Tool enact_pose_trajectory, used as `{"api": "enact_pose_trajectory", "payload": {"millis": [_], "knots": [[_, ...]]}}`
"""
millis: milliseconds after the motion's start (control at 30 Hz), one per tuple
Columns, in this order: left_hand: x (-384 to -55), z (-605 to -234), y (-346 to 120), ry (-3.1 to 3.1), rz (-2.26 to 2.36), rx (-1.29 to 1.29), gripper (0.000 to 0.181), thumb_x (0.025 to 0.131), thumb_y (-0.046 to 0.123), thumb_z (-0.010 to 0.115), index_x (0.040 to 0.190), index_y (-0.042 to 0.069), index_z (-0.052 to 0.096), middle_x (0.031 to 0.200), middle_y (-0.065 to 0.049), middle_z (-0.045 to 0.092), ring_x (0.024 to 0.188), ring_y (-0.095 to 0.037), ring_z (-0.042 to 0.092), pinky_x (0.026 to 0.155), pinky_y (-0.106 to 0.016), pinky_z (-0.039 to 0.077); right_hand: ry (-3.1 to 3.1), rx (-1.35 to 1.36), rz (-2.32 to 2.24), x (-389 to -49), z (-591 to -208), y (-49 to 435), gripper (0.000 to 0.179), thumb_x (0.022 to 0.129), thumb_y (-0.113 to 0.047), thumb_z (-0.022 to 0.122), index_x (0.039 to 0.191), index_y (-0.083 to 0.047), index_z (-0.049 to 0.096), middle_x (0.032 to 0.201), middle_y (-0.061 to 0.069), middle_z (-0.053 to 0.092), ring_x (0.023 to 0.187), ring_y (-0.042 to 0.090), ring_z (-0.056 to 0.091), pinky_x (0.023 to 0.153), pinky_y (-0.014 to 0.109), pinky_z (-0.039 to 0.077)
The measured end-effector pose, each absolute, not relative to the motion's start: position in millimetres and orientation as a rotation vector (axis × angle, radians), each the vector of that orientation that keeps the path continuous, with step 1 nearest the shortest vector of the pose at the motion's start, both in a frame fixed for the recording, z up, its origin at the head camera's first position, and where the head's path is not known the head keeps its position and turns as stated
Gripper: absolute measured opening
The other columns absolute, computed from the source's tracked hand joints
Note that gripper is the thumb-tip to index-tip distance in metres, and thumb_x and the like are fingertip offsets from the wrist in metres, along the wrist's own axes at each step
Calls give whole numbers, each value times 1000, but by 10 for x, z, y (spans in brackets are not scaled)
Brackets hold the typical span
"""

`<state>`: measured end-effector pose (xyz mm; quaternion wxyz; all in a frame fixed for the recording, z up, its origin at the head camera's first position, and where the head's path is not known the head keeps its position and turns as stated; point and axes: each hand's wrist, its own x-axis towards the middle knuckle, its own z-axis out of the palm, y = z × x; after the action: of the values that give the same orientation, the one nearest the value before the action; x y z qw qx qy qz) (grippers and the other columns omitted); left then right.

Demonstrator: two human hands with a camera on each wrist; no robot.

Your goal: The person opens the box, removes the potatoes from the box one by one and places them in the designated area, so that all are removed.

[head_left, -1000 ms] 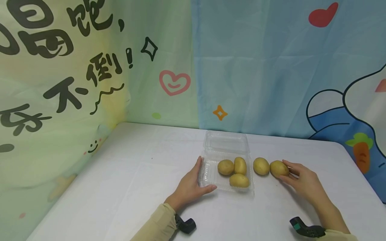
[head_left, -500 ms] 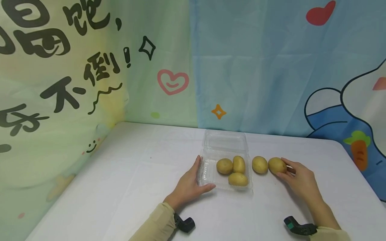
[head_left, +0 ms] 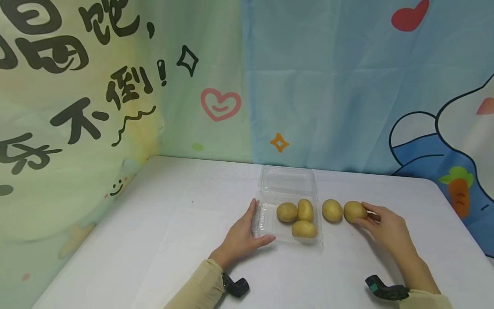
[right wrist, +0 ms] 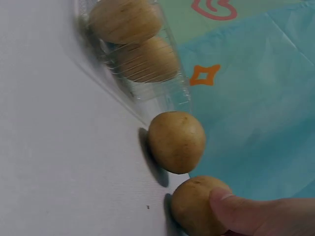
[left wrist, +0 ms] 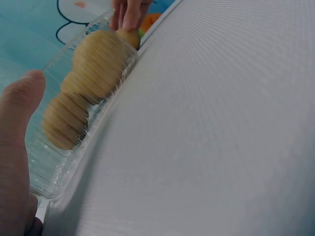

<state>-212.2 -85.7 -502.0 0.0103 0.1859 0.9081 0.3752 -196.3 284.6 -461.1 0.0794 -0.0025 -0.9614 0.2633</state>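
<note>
A white table (head_left: 154, 206) spreads beneath everything. Right of its middle stands a clear, ribbed plastic hinged container (head_left: 267, 219), its lid (head_left: 287, 179) laid open towards the far side. At its left end is the left hand (head_left: 239, 240), fingers along the left wall and thumb reaching along the near edge, spread apart around that corner. To the right, the right hand (head_left: 387, 227) pinches the yellow-brown, rounded rightmost potato (head_left: 354, 212) between thumb and fingers, gripping from its right side. Whether it rests on the table is unclear.

What counts most is the order: from the right grip, the container lies leftward, with a yellow-brown, nearly round loose potato (head_left: 332, 210) in between, just outside the right wall. Whether these two potatoes touch is hard to tell; the held one shows no marked long axis. The right hand is nearer both. Inside, a roundish potato (head_left: 287, 212) sits left of an oblong one (head_left: 305, 210) pointing near to far; another oblong potato (head_left: 304, 229) lies left to right on the near side.
</note>
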Motion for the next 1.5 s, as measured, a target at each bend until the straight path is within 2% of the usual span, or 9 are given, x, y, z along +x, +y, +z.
{"api": "enact_pose_trajectory", "payload": {"millis": [400,600,833,933,1100,1333,1500], "knots": [[-2116,-4983,-883,2845,1170,575,113,74,71,63,154,13,8,157,-6,24,140,-24,34,111,-42,36,-2921,-45,788,-1971,-4509,2836,58,84,-24,72,129,6,53,125,34,54,110,49,56,85,57,49],[-2117,-4963,-881,2843,1173,576,114,74,70,63,154,12,8,157,-7,24,140,-24,34,111,-42,35,-2866,-60,766,-1952,-4387,2739,57,86,-24,70,132,3,52,127,33,52,112,48,54,84,52,51],[-2112,-4952,-861,2831,1160,576,113,74,70,63,154,13,7,158,-6,23,140,-24,35,111,-41,36,-2788,123,744,-1853,-4153,2414,56,82,-23,75,130,-1,56,124,27,57,113,46,53,90,60,46],[-2117,-4952,-853,2824,1156,583,113,74,70,63,154,13,7,158,-6,22,140,-23,34,111,-41,35,-2818,164,728,-1828,-4061,2205,60,81,-27,75,132,-3,55,125,26,57,111,44,56,89,58,48],[-2114,-4959,-861,2831,1154,582,113,74,69,64,154,11,8,158,-7,22,140,-24,34,112,-41,35,-2850,286,686,-1860,-3992,1818,64,80,-36,74,132,-4,55,126,22,58,98,37,65,80,49,55],[-2109,-5015,-864,2835,1170,583,113,75,70,62,154,12,7,157,-7,23,139,-25,36,110,-42,37,-2932,446,534,-2045,-4095,1405,65,80,-43,72,126,1,59,125,22,60,117,41,55,95,56,45],[-2123,-5023,-874,2845,1166,597,113,75,71,62,154,11,7,157,-7,24,138,-24,37,109,-41,38,-3035,426,504,-2152,-4158,1249,64,82,-43,71,125,3,59,125,22,61,119,40,54,99,55,43]]}}
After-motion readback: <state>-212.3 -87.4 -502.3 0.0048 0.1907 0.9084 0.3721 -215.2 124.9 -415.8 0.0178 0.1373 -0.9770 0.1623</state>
